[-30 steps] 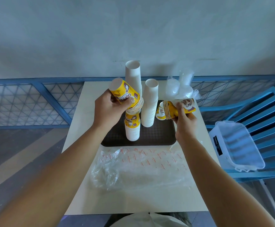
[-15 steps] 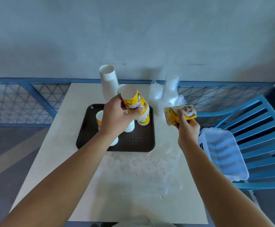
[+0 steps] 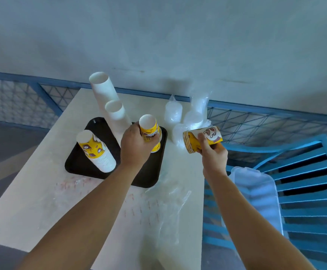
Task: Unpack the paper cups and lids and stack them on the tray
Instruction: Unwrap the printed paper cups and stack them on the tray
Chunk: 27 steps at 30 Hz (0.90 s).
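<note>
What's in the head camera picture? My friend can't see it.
A person's left hand grips a stack of yellow paper cups at a black tray, while the right hand holds a shorter yellow stack sideways beside it. Two white cup stacks and another yellow stack stand on the tray; bagged lids sit to its right.

Head view, steeply down onto table (image 3: 41, 191)

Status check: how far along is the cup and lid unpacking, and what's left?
Done: two white cup stacks and a front yellow stack stand on the tray; an empty wrapper lies on the table. In hand: the left hand grips a second yellow stack at the tray's right side; the right hand holds a few cups off the tray. Left: the lids, in clear plastic behind the tray.
</note>
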Tool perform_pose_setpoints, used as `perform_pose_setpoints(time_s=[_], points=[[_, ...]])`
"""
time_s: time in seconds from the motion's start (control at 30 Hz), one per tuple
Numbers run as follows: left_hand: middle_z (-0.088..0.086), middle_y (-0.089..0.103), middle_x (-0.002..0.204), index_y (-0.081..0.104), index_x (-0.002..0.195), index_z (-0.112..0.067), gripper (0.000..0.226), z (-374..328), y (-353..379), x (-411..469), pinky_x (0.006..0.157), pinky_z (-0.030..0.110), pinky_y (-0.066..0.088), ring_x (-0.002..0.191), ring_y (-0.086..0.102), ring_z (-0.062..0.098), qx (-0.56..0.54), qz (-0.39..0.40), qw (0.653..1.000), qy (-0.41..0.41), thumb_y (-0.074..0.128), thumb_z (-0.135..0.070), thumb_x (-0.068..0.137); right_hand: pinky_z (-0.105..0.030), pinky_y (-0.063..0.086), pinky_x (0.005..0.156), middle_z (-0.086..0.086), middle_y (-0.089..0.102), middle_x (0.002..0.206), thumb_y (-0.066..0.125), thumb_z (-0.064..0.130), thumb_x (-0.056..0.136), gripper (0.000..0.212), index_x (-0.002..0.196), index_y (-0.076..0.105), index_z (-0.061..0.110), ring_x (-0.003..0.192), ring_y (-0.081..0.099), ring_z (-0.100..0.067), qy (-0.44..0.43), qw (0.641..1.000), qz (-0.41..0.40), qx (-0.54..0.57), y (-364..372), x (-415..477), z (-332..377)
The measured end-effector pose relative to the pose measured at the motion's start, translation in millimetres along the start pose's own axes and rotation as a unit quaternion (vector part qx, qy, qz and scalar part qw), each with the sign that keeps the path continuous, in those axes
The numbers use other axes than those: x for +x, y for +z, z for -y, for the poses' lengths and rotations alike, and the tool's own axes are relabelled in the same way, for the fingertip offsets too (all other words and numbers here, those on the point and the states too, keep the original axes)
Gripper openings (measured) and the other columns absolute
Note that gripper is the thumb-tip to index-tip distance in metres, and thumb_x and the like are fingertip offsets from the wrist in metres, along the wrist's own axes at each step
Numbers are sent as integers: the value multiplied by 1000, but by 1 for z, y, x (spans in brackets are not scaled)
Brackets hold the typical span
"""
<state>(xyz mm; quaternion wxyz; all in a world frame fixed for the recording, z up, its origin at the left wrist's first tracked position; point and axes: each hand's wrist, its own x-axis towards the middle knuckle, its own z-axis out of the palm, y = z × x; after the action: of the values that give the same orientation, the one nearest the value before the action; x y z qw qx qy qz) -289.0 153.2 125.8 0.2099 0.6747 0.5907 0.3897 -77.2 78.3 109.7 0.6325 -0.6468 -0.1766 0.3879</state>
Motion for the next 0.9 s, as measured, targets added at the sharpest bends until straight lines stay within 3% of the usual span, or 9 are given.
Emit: perform_pose_setpoints(time_s=[0.13,0.53,0.73,0.9], points=[[9,69,99,65,109,-7,50,8,31,5,82,48,56,96,63,30,21,-34,998,-57,84,-43,80,-45,61,94,11,79,91,84,40,86,19,95,75,26,95,75,-13,-8,999,27,-25,5,21,-3],[7,70,113,64,122,-10,55,28,78,11,92,44,55,108,62,28,57,-37,986,-154,87,-35,79,-35,61,92,13,79,93,82,40,87,18,100,74,29,93,75,-7,-8,996,78,-41,35,73,-10],[7,69,115,62,126,-11,57,39,90,11,94,44,57,107,63,26,74,-13,984,-163,87,-35,81,-24,58,84,14,78,89,82,45,87,19,96,74,31,90,74,-7,-10,991,110,-79,56,84,-18],[7,63,142,47,153,-12,86,57,97,8,112,48,50,134,59,26,34,20,980,-196,90,-35,82,-11,49,64,10,75,85,79,48,88,31,104,75,23,70,65,5,-33,983,123,-133,70,86,-23]])
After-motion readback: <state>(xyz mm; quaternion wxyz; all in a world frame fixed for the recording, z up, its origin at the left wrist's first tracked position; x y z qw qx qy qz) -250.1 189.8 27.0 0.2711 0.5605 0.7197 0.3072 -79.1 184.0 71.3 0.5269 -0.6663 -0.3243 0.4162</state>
